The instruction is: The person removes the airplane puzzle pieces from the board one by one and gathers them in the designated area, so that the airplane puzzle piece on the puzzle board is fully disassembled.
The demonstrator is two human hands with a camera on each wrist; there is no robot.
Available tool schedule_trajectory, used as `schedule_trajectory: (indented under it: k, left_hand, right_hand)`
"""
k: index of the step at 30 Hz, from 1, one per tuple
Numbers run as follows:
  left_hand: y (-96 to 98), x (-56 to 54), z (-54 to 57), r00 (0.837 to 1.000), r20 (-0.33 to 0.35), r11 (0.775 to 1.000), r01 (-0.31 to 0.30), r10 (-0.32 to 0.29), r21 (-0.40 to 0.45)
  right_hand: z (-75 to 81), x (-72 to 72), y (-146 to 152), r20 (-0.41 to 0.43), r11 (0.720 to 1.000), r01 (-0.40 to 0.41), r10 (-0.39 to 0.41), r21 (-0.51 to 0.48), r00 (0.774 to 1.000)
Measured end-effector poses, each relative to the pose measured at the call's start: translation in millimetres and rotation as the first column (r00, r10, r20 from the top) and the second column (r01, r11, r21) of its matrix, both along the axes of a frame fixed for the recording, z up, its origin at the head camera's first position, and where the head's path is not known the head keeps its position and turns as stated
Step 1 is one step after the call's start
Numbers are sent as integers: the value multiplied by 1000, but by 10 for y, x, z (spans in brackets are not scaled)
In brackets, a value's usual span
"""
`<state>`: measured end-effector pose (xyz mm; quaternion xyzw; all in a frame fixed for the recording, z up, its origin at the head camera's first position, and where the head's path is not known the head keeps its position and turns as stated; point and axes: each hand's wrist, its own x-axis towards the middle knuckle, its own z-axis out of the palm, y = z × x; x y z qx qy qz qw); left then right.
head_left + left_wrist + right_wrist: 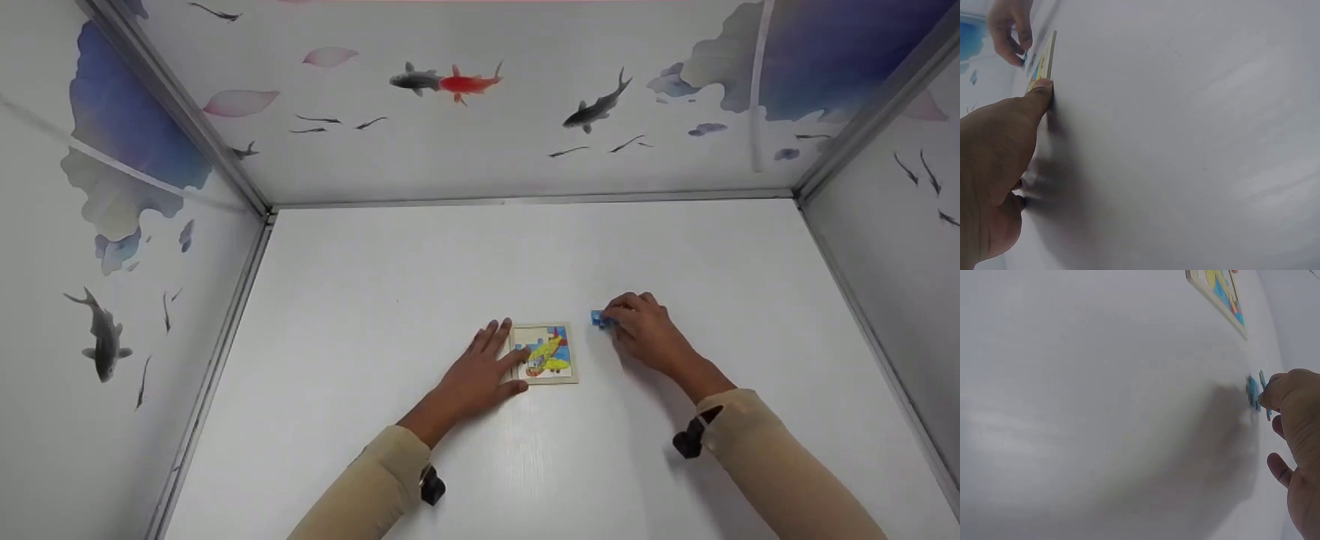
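A small wooden jigsaw puzzle tray (pixel 575 367) lies on the white table, partly filled with pieces showing a yellow airplane (pixel 556 364). Across its left side rests my left hand (pixel 474 375), fingers spread, with the thumb at the near left corner and one fingertip over the picture. To the right of the tray, my right hand (pixel 651 335) pinches a blue puzzle piece (pixel 1262 378) between thumb and fingers, tilted on edge. Just beside it in the right wrist view is another blue puzzle piece (pixel 1252 392) on the table. The fingers hide part of the held piece.
The white table (pixel 375 277) is bounded by a back wall (pixel 510 165) and side walls printed with fish and petals. Metal strips (pixel 217 360) run along the table's edges. Each wrist bears a small black camera (pixel 433 486).
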<state>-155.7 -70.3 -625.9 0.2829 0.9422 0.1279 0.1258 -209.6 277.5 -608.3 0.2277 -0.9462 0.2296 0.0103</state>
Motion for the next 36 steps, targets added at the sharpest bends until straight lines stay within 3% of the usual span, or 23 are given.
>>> schedule_trajectory:
  k: [7, 14, 36]
  left_hand:
    - [-5, -8, 18, 1000, -14, 1000, 11, -11, -16]
    - [-33, -8, 4, 1000, -12, 1000, 5, -5, 9]
    - [-13, -5, -5, 1000, -15, 1000, 0, 0, -22]
  right_hand:
    - [-51, -37, 241, 63, 998, 69, -69, 9, 996]
    - [-67, -60, 280, 52, 999, 45, -46, 28, 998]
    - [-96, -53, 295, 32, 999, 24, -25, 39, 999]
